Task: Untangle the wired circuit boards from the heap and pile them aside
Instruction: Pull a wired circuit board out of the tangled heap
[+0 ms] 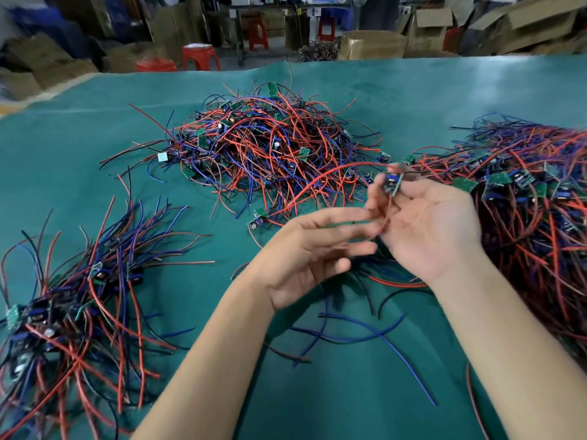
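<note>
— Now, item one: small green circuit board with a blue component and trailing wires (394, 182). Location?

— Raised above the teal-covered counter (95, 147), pinched at the fingertips of the right hand (435, 227), palm up. Its long red wire (317, 182) arcs back toward the central tangled heap of red, blue and black wired boards (270, 147).

— Left hand?

— Left hand (305, 249): fingers loosely extended toward the right hand, a thin lead running between them; motion blur, so I cannot tell whether it pinches that lead or only touches it.

— Handling notes?

— Judged light. Board rigid but small, likely fragile at the solder joints. Wires limp, springy, prone to snag on neighbours. Best held by the board's edges, with the leads drawn out slowly along their length rather than yanked.

— Destination?

— Probably the combed pile of boards with wires fanned out (73, 296) at near left. A larger dense mass of wired boards (524, 217) lies at right, just beside the right hand.
</note>
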